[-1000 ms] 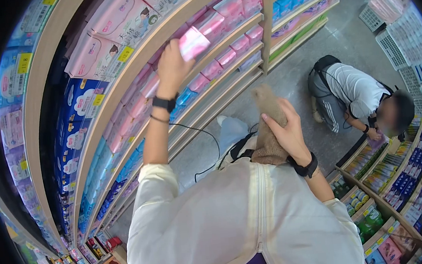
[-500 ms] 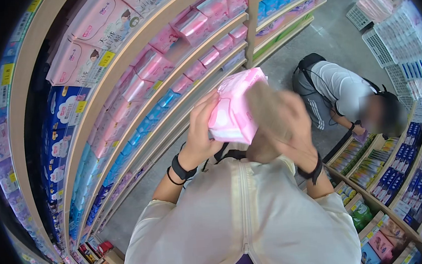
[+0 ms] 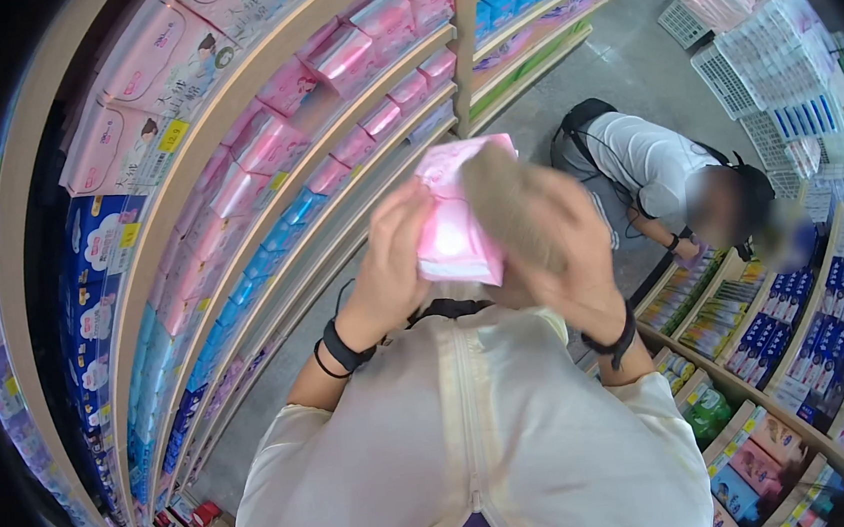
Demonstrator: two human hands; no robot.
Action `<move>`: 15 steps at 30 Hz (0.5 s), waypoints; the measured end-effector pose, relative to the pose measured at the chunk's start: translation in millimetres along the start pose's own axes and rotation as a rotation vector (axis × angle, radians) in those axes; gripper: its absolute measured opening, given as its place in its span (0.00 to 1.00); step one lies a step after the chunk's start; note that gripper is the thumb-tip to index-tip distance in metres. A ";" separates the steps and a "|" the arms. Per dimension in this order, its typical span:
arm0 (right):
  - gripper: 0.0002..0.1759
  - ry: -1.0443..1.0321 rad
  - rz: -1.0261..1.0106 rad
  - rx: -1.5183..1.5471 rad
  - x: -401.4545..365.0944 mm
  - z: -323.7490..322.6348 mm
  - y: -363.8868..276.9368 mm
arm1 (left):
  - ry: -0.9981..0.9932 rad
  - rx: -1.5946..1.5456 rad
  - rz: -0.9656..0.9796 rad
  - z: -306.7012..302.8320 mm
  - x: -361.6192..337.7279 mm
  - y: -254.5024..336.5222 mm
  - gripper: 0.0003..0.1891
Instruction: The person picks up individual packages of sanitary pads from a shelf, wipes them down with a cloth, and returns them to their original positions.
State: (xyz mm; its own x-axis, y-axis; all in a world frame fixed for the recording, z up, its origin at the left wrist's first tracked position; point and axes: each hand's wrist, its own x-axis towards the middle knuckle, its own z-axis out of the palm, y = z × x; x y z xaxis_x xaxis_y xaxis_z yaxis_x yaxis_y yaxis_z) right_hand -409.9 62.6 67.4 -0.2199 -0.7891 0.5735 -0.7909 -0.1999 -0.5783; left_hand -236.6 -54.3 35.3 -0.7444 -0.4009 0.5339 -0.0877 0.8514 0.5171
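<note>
A pink packet (image 3: pixel 451 229), shiny and box-shaped like the sanitary pad packs on the shelves, is held up in front of my chest. My left hand (image 3: pixel 388 256) grips its left side, fingers wrapped round the edge. In my right hand (image 3: pixel 573 250) is a grey-brown cloth (image 3: pixel 506 211), folded and pressed against the packet's right side. Motion blurs my right fingers and part of the cloth. The cloth covers the packet's right face.
Curved-looking shelves (image 3: pixel 219 121) of pink, blue and navy packs rise on the left. To the right, another person (image 3: pixel 649 158) in a white top bends over low bins (image 3: pixel 708 319) of boxed goods. White baskets (image 3: pixel 724 81) stand on the grey floor (image 3: pixel 616 66) beyond.
The view has shifted, so shelves and the other person appear further left. My left hand still holds the packet, now tilted slightly differently; the cloth stays against its right side.
</note>
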 end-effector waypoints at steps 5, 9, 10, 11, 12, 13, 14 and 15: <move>0.25 0.023 0.018 0.225 -6.0 3.4 -2.6 | 0.021 -0.085 -0.199 11.9 -13.1 -18.3 0.35; 0.23 0.352 0.202 0.062 -10.4 25.5 6.9 | 0.325 -0.469 -0.586 30.5 -12.3 9.1 0.36; 0.23 0.389 0.203 0.090 -11.2 30.3 3.2 | 0.316 -0.478 -0.576 33.9 -17.2 9.0 0.37; 0.23 0.386 0.209 0.066 -12.8 31.9 3.8 | 0.310 -0.483 -0.568 36.0 -22.8 7.6 0.38; 0.23 0.430 0.133 0.061 -14.9 32.8 5.9 | 0.309 -0.503 -0.569 36.2 -29.1 4.7 0.38; 0.23 0.471 0.054 0.060 -16.8 30.7 8.6 | 0.373 -0.937 -0.494 35.1 -36.1 -0.5 0.38; 0.23 0.461 0.055 0.049 -18.5 26.2 11.3 | 0.431 -1.364 -0.400 33.1 -43.3 -7.2 0.39; 0.23 0.384 -0.022 0.061 -20.0 22.3 14.2 | 0.435 -1.374 -0.408 23.8 -48.5 -17.8 0.39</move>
State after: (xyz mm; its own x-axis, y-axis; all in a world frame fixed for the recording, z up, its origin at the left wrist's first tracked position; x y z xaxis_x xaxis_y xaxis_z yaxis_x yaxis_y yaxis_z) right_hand -404.0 62.6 34.8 -0.4103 -0.5122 0.7546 -0.7646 -0.2578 -0.5907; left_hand -214.7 -41.9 -15.7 -0.5511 -0.8033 0.2260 0.6223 -0.2152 0.7526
